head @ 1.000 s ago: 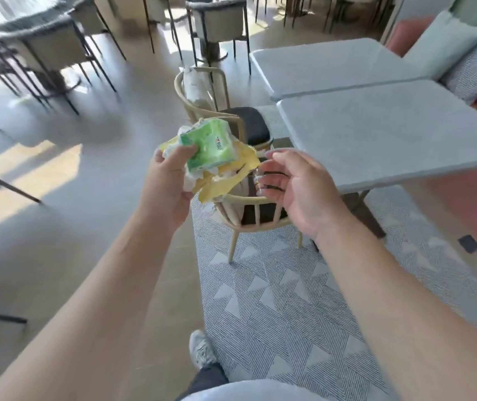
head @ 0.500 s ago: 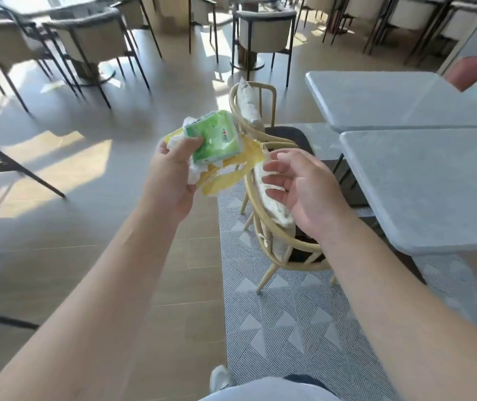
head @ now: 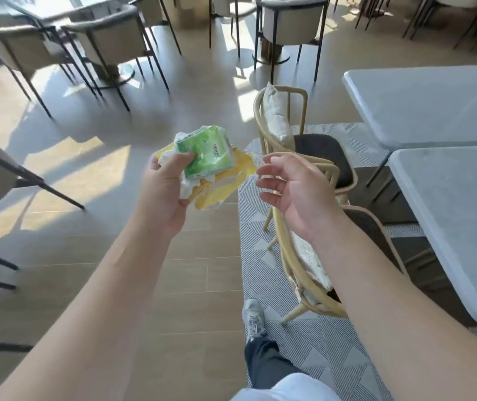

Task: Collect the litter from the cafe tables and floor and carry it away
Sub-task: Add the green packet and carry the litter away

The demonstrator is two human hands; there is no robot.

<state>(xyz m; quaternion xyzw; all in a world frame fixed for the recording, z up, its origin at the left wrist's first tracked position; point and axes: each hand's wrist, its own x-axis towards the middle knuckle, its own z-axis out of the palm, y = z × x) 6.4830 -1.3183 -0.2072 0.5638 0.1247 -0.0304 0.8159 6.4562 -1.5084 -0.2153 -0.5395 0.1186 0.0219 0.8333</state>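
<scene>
My left hand (head: 166,189) is closed around a bundle of litter held at chest height: a green tissue pack (head: 208,153) on top, a crumpled yellow wrapper (head: 225,180) under it and some white tissue (head: 186,186) squeezed against the palm. My right hand (head: 292,188) hovers just right of the bundle with fingers spread and nothing in it, a small gap away from the yellow wrapper.
Two light wooden chairs (head: 283,131) with dark seats stand on a patterned grey rug (head: 318,357) beside two grey tables (head: 434,111). Dark-legged upholstered chairs (head: 110,44) and round tables fill the far floor. A chair leg (head: 43,183) juts in at the left.
The view has swung left and forward, so the grey tables slid to the right edge. Both hands keep their pose, the left still gripping the litter, the right open beside it.
</scene>
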